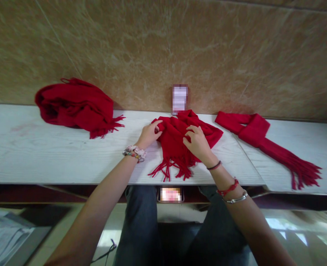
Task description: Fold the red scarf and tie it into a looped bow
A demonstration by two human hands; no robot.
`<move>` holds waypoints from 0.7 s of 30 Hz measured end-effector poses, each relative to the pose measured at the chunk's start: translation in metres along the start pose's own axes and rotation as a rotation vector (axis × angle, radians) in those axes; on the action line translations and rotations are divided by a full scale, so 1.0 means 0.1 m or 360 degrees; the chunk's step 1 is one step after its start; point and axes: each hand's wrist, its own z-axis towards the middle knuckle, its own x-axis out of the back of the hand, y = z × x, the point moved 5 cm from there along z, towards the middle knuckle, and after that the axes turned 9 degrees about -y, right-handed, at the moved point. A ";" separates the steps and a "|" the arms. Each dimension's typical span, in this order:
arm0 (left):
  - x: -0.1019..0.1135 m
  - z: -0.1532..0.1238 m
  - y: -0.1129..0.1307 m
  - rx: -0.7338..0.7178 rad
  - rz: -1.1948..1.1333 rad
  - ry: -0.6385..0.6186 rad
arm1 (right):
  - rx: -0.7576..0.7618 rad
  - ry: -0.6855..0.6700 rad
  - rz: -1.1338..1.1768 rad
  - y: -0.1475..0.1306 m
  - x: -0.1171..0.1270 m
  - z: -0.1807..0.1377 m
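Observation:
A red fringed scarf [177, 138] lies bunched on the white wooden table [41, 147] in front of me, its tassels hanging toward the front edge. My left hand [149, 133] grips the scarf's left side with curled fingers. My right hand [197, 143] pinches the cloth near its middle right. Both wrists wear bracelets.
A heaped pile of red scarves [75, 105] sits at the back left. A folded, knotted red scarf [265, 142] lies at the right with its fringe near the table edge. A blurred phone [179, 99] leans against the brown marble wall. Another blurred item [170, 194] rests on my lap.

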 end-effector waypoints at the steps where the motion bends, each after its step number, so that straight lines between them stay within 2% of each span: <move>1: 0.02 0.00 0.00 0.0028 0.0010 0.0056 | -0.0047 0.0090 0.0025 0.08 0.05 0.00; 4: 0.18 -0.04 -0.05 0.0155 0.0123 0.0324 | -0.0203 0.0345 0.0052 0.37 0.23 -0.04; 8: 0.48 -0.15 -0.27 0.0535 0.0253 0.0704 | -0.0496 0.0596 0.0031 0.79 0.44 -0.13; 11: 0.59 -0.22 -0.44 0.0774 0.0273 0.0725 | -0.0601 0.0579 -0.0032 0.90 0.48 -0.15; 13: 0.59 -0.23 -0.51 0.0838 0.0267 0.0683 | -0.0471 0.0518 -0.0077 0.80 0.44 -0.13; 15: 0.57 -0.23 -0.53 0.0833 0.0263 0.0695 | -0.0222 0.0373 -0.0128 0.59 0.34 -0.08; 17: 0.55 -0.22 -0.50 0.0738 0.0275 0.0800 | -0.0026 0.0158 -0.0214 0.39 0.22 -0.04; 19: 0.53 -0.19 -0.43 0.0542 0.0299 0.0894 | 0.0013 -0.0025 -0.0323 0.28 0.11 -0.01; 21: 0.47 -0.15 -0.34 0.0306 0.0320 0.0874 | -0.0038 -0.0125 -0.0412 0.26 0.07 0.02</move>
